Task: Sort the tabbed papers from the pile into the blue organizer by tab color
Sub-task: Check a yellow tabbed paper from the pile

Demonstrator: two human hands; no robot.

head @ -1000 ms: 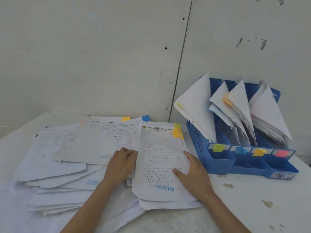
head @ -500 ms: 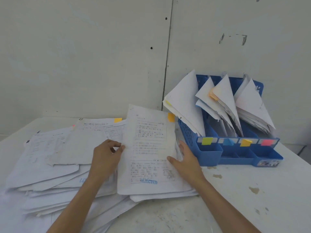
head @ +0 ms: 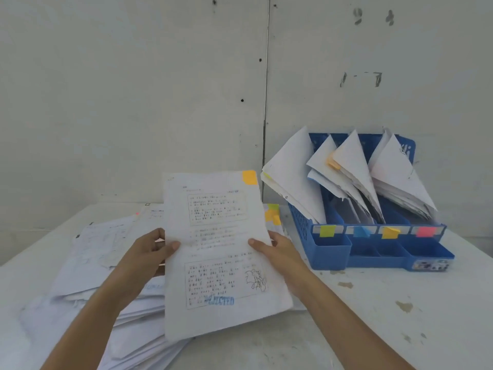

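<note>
Paper (head: 218,252), orange tab (head: 249,177) at its 1 o'clock corner.

Head view: it is held tilted up over the pile (head: 106,263), most of which lies toward 9 o'clock. At 3 o'clock stands the organizer (head: 330,252), apart from the paper.

Step in hand, by my judgement: carry to the matching slot. Front markers run green, blue, orange, pink, so the orange label (head: 390,232) points to the third slot from the left.

To do it well:
- Have the tab corner uppermost, so the colour can be checked against the label.
- Enter from above, bottom edge first.
- Slide in beside the papers leaning there without dragging them out.
- The paper looks limp, so support both edges until it is seated.

Left hand (head: 145,259): grips the 9 o'clock edge, thumb on the front, fingers curled behind.

Right hand (head: 280,252): pinches the 3 o'clock edge, thumb on the front, fingers hidden behind.
</note>
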